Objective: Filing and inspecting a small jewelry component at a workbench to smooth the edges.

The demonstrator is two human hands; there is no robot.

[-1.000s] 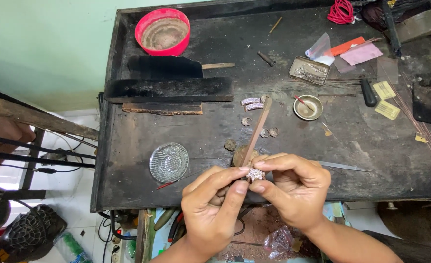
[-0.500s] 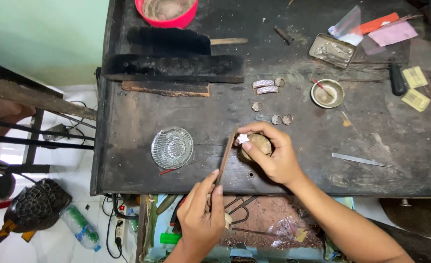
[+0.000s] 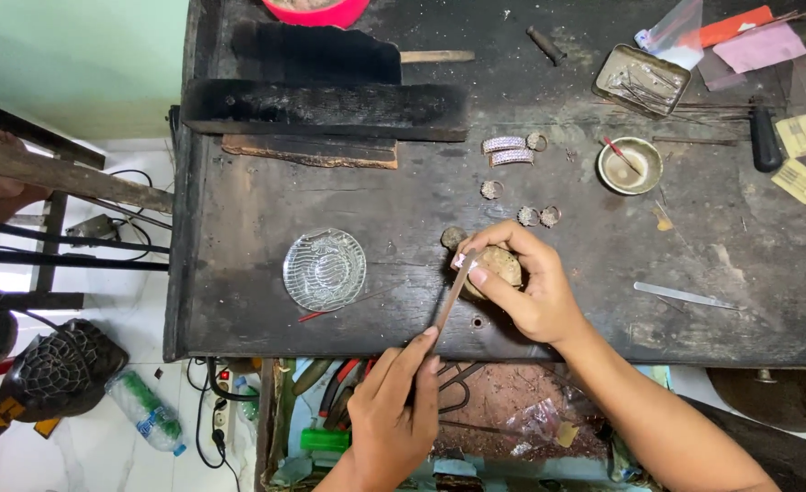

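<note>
glass dish: clear, ribbed, on the bench left of both hands; a thin red sliver lies at its near edge. Same spot as a second ago.
left hand: at the near edge of the bench, grip clenched on the near end of a slim wooden tool. A second ago it was up against the right hand, both pinching the small piece; now it has pulled back and works the tool.
slim wooden tool: slants from the left fingers up and right; far tip touches the small pale piece.
small pale piece: sits on top of the round brown block, pinned under the right thumb. A second ago it was held in the air between both hands; now it is down on the block.
right hand: grip grasping the block and pressing the piece on it, just right of the tool tip.
reading: looks like a shift from handling to working the piece with the tool.
loose rings: scattered just beyond the right hand, unmoved.
small metal bowl: far right, with a red-tipped stick in it.
flat metal strip: right of the right hand, lying on the bench.
</note>
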